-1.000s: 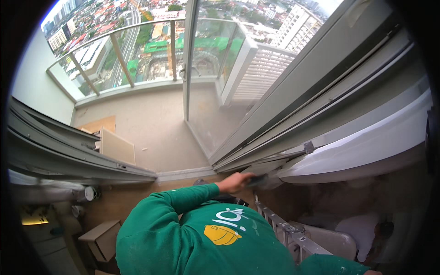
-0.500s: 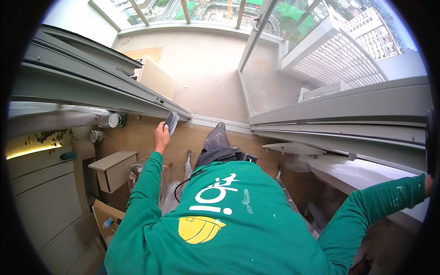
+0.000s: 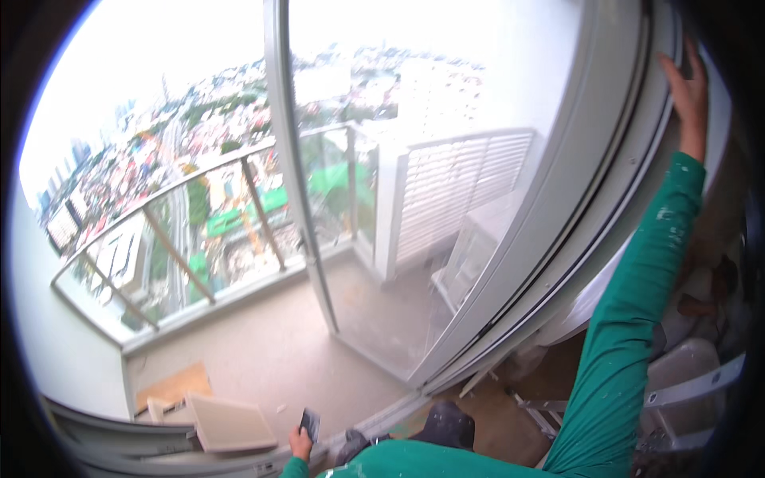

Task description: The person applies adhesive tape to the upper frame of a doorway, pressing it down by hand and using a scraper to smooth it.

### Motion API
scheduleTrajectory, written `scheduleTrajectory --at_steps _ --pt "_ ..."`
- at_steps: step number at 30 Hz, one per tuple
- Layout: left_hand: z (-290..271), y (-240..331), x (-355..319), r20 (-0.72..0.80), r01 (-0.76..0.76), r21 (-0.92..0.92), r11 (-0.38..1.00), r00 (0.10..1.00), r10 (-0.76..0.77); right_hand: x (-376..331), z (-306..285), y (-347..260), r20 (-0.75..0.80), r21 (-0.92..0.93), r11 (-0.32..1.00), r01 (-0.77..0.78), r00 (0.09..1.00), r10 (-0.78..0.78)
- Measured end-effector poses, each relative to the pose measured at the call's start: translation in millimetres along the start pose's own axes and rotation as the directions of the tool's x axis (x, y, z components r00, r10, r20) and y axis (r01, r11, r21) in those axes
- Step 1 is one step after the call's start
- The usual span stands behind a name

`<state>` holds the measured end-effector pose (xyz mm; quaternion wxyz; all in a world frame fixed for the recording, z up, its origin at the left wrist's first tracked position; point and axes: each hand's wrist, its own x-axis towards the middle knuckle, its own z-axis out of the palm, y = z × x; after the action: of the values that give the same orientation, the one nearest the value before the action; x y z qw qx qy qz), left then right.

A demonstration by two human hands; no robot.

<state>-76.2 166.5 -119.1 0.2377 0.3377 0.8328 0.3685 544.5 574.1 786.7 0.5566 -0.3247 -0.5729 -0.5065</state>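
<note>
My right hand (image 3: 689, 92) reaches up at the top right, in a green sleeve flecked with paint. Its palm lies flat against the white sliding-door frame (image 3: 590, 191), fingers spread, holding nothing. At the bottom edge, my left hand (image 3: 300, 442) grips a small dark flat tool (image 3: 309, 423) beside the lower door track (image 3: 374, 422). What kind of tool it is I cannot tell. A dark shoe (image 3: 446, 422) shows below, on the brown floor.
A glass door panel (image 3: 374, 199) stands ahead, with a balcony floor (image 3: 263, 358) and a glass railing (image 3: 183, 263) high above a city. A white louvred screen (image 3: 462, 199) stands behind. Flat boards (image 3: 227, 422) lie at the lower left. A grey stepladder (image 3: 685, 390) is at the lower right.
The view has swung upward toward the balcony and city. My right arm has risen to the door frame. My left hand, still holding the dark tool, now sits low by the track.
</note>
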Motion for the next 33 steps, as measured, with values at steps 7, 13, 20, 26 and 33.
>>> scheduleTrajectory --at_steps 7,13,20,26,33 --pt "77.9 85.6 156.3 0.247 -0.352 -0.096 0.931 0.898 0.365 3.3 -19.0 -29.4 0.044 0.003 0.982 -0.189 0.981 0.189" --pt "72.8 119.2 280.9 0.352 -0.19 0.151 0.97 0.928 0.127 7.4 -27.0 -32.7 0.038 -0.01 0.982 -0.187 0.982 0.187" --pt "45.2 245.0 437.4 -0.149 -0.209 -0.371 0.905 0.975 0.164 0.2 -19.1 -43.9 0.005 0.017 0.979 -0.203 0.979 0.203" --pt "3.4 432.5 500.0 -0.295 -0.301 -0.853 0.426 0.952 0.08 6.2 -31.0 -53.8 -0.011 -0.115 0.933 -0.34 0.94 0.341" --pt "68.7 466.6 734.1 -0.217 -0.718 -0.485 0.499 0.651 0.727 48.2 32.7 -160.4 -0.283 -0.512 0.857 0.058 0.931 -0.232"
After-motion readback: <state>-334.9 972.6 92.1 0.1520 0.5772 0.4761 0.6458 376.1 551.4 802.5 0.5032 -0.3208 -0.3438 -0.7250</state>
